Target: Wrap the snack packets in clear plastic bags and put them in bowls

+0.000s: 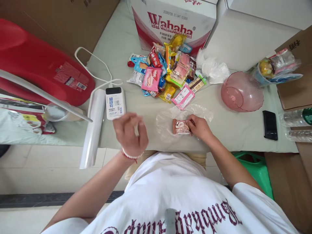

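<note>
Head view: snack near table edge

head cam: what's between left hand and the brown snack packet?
In the head view, only the edge of a clear plastic bag on the pale table cover. The left hand is apart from the brown snack packet; right hand holds it.

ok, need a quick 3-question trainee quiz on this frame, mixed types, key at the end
1. True or false: the right hand touches the brown snack packet.
2. Which lies nearest the left hand? A: white power bank. B: pink bowl. C: black phone.
3. What brand word is printed on the box behind the snack pile?
Key: 1 true; 2 A; 3 Wahaha.
</note>
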A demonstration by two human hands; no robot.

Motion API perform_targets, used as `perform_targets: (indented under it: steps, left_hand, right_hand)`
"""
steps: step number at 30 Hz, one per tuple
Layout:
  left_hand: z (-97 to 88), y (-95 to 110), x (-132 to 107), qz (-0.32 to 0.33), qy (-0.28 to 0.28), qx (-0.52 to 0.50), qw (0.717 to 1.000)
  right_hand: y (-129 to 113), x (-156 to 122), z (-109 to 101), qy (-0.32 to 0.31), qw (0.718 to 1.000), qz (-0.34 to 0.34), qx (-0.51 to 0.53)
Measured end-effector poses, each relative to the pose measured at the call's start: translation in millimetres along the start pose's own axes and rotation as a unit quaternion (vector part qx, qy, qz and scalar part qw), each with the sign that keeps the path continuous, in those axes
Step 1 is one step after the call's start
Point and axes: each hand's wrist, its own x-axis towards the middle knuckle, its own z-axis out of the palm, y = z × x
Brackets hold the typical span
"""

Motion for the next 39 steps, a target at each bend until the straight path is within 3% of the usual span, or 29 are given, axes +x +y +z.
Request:
perform_targets:
  steps: [1,2,6,10,12,15,18,21,24,26,28,29,30,32,35,37,39]
  left_hand:
    - [-2.5,9.9,-13.0,0.099,-0.019,-0.015,0.995]
    - [-1.9,20.5,-25.4,0.195,-0.075,-0.038,0.977]
    - [25.9,51.8,-49.2,0.318,-0.151,-0.042,0.935]
    - [55.4,50.2,-23.2,0.29,-0.171,0.008,0.942]
    - [60.3,43.9,-1.9,0.269,-0.222,-0.002,0.937]
    - [60.5,33.4,26.5,0.271,-0.32,-0.033,0.907]
    - [60.5,17.4,42.4,0.176,-0.342,-0.054,0.922]
    - [62.7,-6.2,45.0,-0.037,-0.283,-0.014,0.958]
    - [59.2,-24.4,36.4,-0.203,-0.176,0.061,0.961]
    - [50.1,-22.4,24.6,-0.221,-0.057,0.098,0.969]
    - [38.6,-5.2,9.8,-0.147,0.046,0.105,0.982]
    - [34.3,7.7,2.5,-0.077,0.062,0.095,0.991]
    - [32.4,21.9,-3.7,0.02,0.038,0.066,0.997]
    - [37.8,47.6,-10.7,0.182,-0.067,0.002,0.981]
    - [64.9,63.5,-7.1,0.174,-0.191,0.051,0.965]
    - [83.9,59.2,-1.3,0.158,-0.238,0.077,0.955]
    - [95.3,51.6,1.3,0.156,-0.266,0.091,0.947]
  right_hand:
    - [-0.9,0.2,0.8,-0.001,1.0,0.002,0.001]
    - [-1.8,0.1,1.1,-0.002,1.0,0.004,0.002]
    - [-4.4,0.3,-0.9,-0.001,1.0,0.008,-0.011]
    - [-4.7,1.3,-3.3,0.001,0.999,-0.007,-0.04]
    - [-4.5,1.4,-3.6,0.005,0.999,-0.017,-0.048]
    - [-2.8,1.9,-2.8,0.005,0.999,-0.02,-0.049]
    - [1.5,2.9,-0.7,-0.01,1.0,-0.007,-0.026]
    - [5.8,3.2,2.0,-0.01,1.0,0.0,-0.02]
    - [4.5,2.1,4.1,0.001,0.997,0.009,-0.071]
    - [-0.3,0.7,5.2,0.004,0.992,0.021,-0.122]
    - [-6.4,-0.7,6.7,0.003,0.986,0.03,-0.163]
    - [-9.2,-1.4,7.6,0.001,0.983,0.032,-0.178]
    - [-11.7,-2.1,8.8,-0.001,0.981,0.032,-0.192]
    - [-15.3,-3.7,10.4,-0.001,0.975,0.033,-0.22]
    - [-17.0,-6.6,5.7,-0.008,0.967,0.038,-0.251]
    - [-16.5,-7.1,-5.7,-0.028,0.969,0.023,-0.245]
    - [-14.8,-3.4,-21.8,-0.004,0.971,-0.011,-0.237]
